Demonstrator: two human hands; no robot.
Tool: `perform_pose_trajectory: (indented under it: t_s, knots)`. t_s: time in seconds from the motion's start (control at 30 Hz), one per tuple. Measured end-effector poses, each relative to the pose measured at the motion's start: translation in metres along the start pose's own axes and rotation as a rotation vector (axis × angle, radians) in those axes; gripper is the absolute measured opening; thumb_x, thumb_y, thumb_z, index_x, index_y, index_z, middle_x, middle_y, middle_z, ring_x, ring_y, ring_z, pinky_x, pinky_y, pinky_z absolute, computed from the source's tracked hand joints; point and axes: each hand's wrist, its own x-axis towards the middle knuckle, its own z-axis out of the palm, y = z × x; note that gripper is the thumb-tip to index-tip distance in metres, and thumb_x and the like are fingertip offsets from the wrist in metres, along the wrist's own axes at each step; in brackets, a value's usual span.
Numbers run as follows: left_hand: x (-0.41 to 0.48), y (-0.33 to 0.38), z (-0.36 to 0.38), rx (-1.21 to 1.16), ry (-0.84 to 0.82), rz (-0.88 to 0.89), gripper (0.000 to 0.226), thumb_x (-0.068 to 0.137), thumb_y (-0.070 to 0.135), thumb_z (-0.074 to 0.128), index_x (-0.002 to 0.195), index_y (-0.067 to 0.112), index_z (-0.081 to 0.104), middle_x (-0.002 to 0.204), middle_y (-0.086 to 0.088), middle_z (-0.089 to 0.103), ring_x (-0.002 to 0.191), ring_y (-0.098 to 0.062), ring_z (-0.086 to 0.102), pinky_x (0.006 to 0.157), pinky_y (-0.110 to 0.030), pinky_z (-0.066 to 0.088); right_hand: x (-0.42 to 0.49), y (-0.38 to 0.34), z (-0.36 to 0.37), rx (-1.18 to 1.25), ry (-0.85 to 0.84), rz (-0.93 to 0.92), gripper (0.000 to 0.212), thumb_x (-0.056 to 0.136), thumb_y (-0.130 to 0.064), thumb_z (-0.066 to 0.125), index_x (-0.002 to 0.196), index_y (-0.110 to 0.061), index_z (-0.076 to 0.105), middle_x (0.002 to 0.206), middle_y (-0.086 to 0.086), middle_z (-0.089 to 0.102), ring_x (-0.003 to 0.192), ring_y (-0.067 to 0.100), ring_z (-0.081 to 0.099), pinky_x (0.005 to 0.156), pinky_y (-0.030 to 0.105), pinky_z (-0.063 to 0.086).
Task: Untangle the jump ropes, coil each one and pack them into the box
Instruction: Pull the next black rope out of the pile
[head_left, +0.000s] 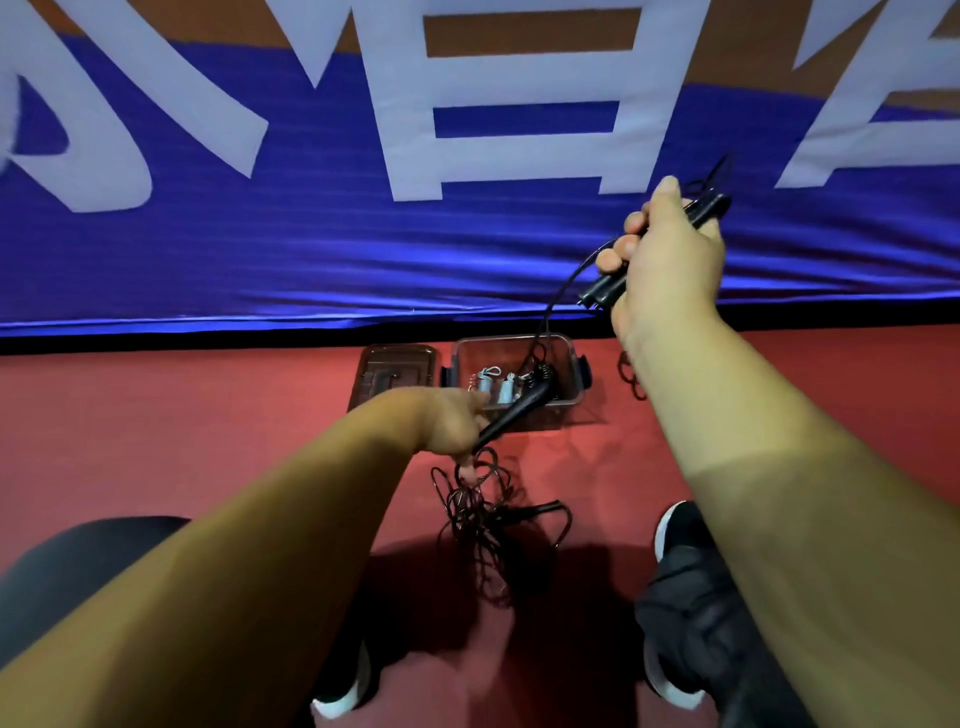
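Head cam, looking down past both forearms at a red floor. Got the right hand raised up in front of the blue banner, fingers wrapped tight round what looks like two black handles bunched together. Can follow a thin black cord from that fist curving down into the clear box, sitting open on the floor right by the banner's bottom edge, lid lying flat just to its left. Got the left hand lower down, just in front of the box, fingers curled round another black handle, tip-first over the near wall. Can make out some small whitish bits inside, too small to tell what. Also a messy tangle of rope on the floor right below the left hand, between the black shoes.
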Motion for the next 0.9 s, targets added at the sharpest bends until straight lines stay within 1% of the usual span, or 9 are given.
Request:
perform_pose_trajectory:
  t_s: [0.07, 0.2, 0.33, 0.47, 0.63, 0.7, 0.73, 0.8, 0.9]
  knots:
    - [-0.006, -0.003, 0.003, 0.162, -0.062, 0.009, 0.087, 0.078, -0.004, 0.081, 0.153, 0.025, 0.047, 0.131, 0.009, 0.071, 0.125, -0.015, 0.061, 0.106, -0.032, 0.047, 0.002, -0.002, 0.001, 0.011, 0.002, -0.012, 0.017, 0.110, -0.023, 0.057, 0.097, -0.013, 0.052, 0.067, 0.002, 0.051, 0.046, 0.013, 0.034, 0.046, 0.029, 0.035]
    - [-0.014, 0.004, 0.004, 0.327, -0.136, -0.013, 0.069, 0.090, 0.006, 0.068, 0.154, 0.024, 0.049, 0.150, -0.001, 0.054, 0.136, -0.025, 0.052, 0.115, -0.040, 0.043, 0.004, -0.001, 0.007, -0.004, -0.047, 0.047, 0.017, 0.108, -0.024, 0.060, 0.097, -0.014, 0.054, 0.068, 0.003, 0.053, 0.048, 0.014, 0.033, 0.045, 0.026, 0.032]
    - [-0.022, 0.021, -0.019, 0.271, 0.219, -0.013, 0.040, 0.094, 0.018, 0.059, 0.131, 0.005, 0.062, 0.131, -0.016, 0.067, 0.113, -0.033, 0.066, 0.098, -0.040, 0.055, -0.002, 0.014, 0.013, -0.253, -0.215, 0.119, 0.021, 0.106, -0.026, 0.065, 0.091, -0.014, 0.056, 0.069, 0.004, 0.056, 0.044, 0.012, 0.034, 0.042, 0.024, 0.033]
    - [-0.050, 0.047, -0.055, 0.117, 0.449, -0.045, 0.028, 0.101, 0.011, 0.047, 0.122, -0.004, 0.060, 0.124, -0.023, 0.067, 0.108, -0.037, 0.064, 0.082, -0.035, 0.048, -0.020, 0.029, 0.008, -0.755, -0.600, 0.253, 0.020, 0.097, -0.026, 0.077, 0.092, -0.013, 0.063, 0.077, 0.010, 0.070, 0.046, 0.011, 0.040, 0.042, 0.024, 0.039]
    - [-0.063, 0.033, -0.078, -0.110, 0.576, -0.049, 0.068, 0.093, 0.011, 0.055, 0.154, 0.005, 0.026, 0.145, -0.021, 0.047, 0.122, -0.040, 0.057, 0.086, -0.038, 0.045, -0.038, 0.047, 0.001, -1.228, -0.882, 0.303, 0.017, 0.092, -0.015, 0.076, 0.081, -0.016, 0.063, 0.054, 0.005, 0.053, 0.045, 0.016, 0.046, 0.049, 0.029, 0.043]
    - [-0.066, 0.026, -0.074, -0.150, 0.423, 0.106, 0.091, 0.081, 0.017, 0.066, 0.161, 0.021, 0.023, 0.143, -0.013, 0.057, 0.118, -0.033, 0.064, 0.088, -0.037, 0.051, -0.042, 0.049, 0.006, -1.162, -0.825, 0.221, 0.007, 0.094, -0.013, 0.070, 0.087, -0.015, 0.071, 0.060, 0.008, 0.059, 0.047, 0.017, 0.048, 0.051, 0.032, 0.044]
    - [-0.062, 0.023, -0.072, -0.180, 0.365, 0.183, 0.088, 0.073, 0.019, 0.068, 0.155, 0.025, 0.036, 0.135, -0.010, 0.065, 0.115, -0.029, 0.067, 0.093, -0.042, 0.056, -0.042, 0.047, 0.008, -1.081, -0.791, 0.201, 0.007, 0.095, -0.013, 0.068, 0.091, -0.015, 0.073, 0.067, 0.011, 0.065, 0.047, 0.016, 0.047, 0.050, 0.031, 0.043]
    - [-0.055, 0.017, -0.071, -0.268, 0.380, 0.279, 0.059, 0.067, 0.018, 0.071, 0.124, 0.021, 0.059, 0.116, -0.013, 0.072, 0.106, -0.026, 0.070, 0.096, -0.053, 0.056, -0.044, 0.041, 0.015, -0.914, -0.754, 0.208, 0.009, 0.097, -0.010, 0.066, 0.097, -0.014, 0.074, 0.079, 0.012, 0.074, 0.046, 0.011, 0.042, 0.044, 0.026, 0.039]
    - [-0.055, 0.016, -0.075, -0.376, 0.496, 0.311, 0.025, 0.090, 0.031, 0.076, 0.110, 0.017, 0.070, 0.100, -0.007, 0.077, 0.092, -0.019, 0.072, 0.093, -0.039, 0.058, -0.044, 0.027, 0.022, -0.811, -0.681, 0.168, 0.013, 0.095, -0.007, 0.063, 0.097, -0.010, 0.075, 0.076, 0.010, 0.071, 0.046, 0.011, 0.039, 0.043, 0.024, 0.033]
